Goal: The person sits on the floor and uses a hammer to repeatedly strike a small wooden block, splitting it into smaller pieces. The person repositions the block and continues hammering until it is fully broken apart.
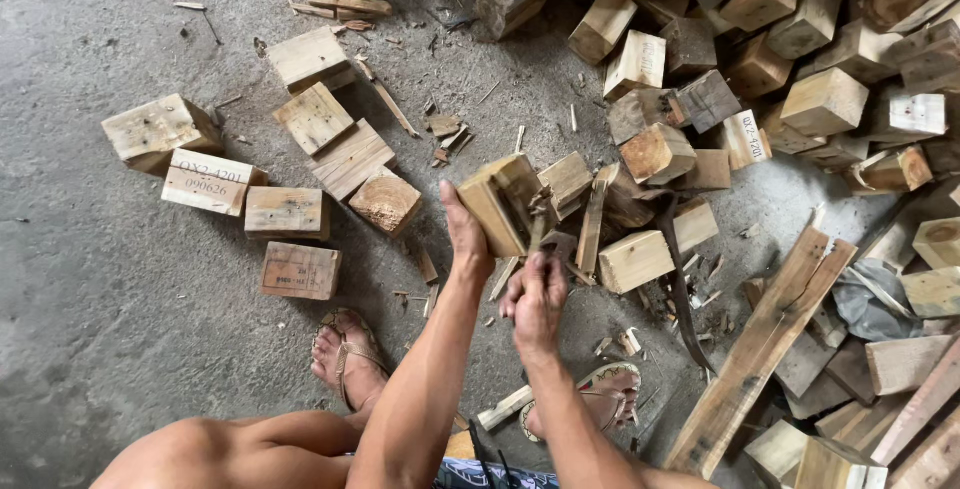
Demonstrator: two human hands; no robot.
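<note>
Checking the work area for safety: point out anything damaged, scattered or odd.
Splinters and wood chips litter the concrete floor beside bare sandalled feet. The block in the left hand has a bent nail the right hand grips.

Pale tan wood block [497, 207] w/ darker grey-brown edge, blocks on floor [100, 279] light yellow-tan, some stamped w/ dark print, pile [800, 59] mixed tan, brown & weathered grey, floor grey concrete, sandals [352, 354] tan, long plank [765, 349] mid-brown.
</note>
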